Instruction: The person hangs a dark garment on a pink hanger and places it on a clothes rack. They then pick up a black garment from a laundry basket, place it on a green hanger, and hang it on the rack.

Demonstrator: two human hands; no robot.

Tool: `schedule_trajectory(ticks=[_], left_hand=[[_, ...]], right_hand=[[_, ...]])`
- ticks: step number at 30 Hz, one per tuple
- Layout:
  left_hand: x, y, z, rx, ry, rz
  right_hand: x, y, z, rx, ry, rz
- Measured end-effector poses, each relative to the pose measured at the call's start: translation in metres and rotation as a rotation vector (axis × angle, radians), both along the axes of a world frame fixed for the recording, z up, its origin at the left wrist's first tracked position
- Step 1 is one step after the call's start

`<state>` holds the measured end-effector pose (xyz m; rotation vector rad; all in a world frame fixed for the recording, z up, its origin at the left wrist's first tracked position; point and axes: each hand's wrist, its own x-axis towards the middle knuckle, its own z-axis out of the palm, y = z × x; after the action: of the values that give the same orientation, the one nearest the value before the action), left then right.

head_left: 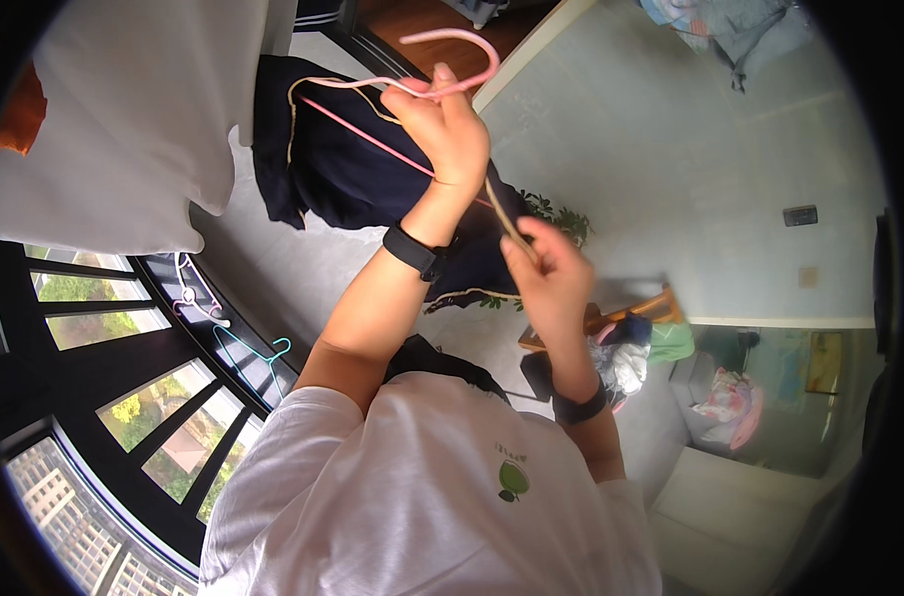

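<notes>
My left hand [452, 138] grips a pink clothes hanger [362, 134] at the neck, just below its hook, which curves up and to the left past my fingers. From the hanger hangs a navy garment [355, 171] edged with beige piping. One hanger arm lies at the garment's piped neckline on the left. Closer to my body, my right hand [552, 272] pinches a piped edge of the same cloth between thumb and fingers. The hanger's other end, towards my right hand, is mostly hidden by my left wrist and the cloth.
To the left, a teal hanger [273, 357] and a white-and-pink hanger [190, 294] lie along the window's dark ledge. A white curtain [139, 127] hangs nearby. Beyond the garment stands a leafy plant [563, 220]. Piled clothes [623, 361] rest by wooden furniture [645, 309] at right.
</notes>
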<state>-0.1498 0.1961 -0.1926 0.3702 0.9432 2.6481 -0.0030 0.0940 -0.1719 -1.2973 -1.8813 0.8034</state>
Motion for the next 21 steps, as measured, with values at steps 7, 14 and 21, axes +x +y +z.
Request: schedule_trajectory(ticks=[7,14,21], left_hand=[[-0.018,-0.035,0.042,0.102,-0.384,-0.337],[-0.033,-0.044,0.043,0.199,-0.315,-0.420],[-0.025,-0.056,0.045,0.201,-0.357,-0.519]], right_hand=[[0.028,-0.005,-0.005,-0.040,-0.054,0.379],[0.035,0.019,-0.010,-0.056,0.036,0.138],[0.032,0.020,0.005,0.330,-0.517,0.218]])
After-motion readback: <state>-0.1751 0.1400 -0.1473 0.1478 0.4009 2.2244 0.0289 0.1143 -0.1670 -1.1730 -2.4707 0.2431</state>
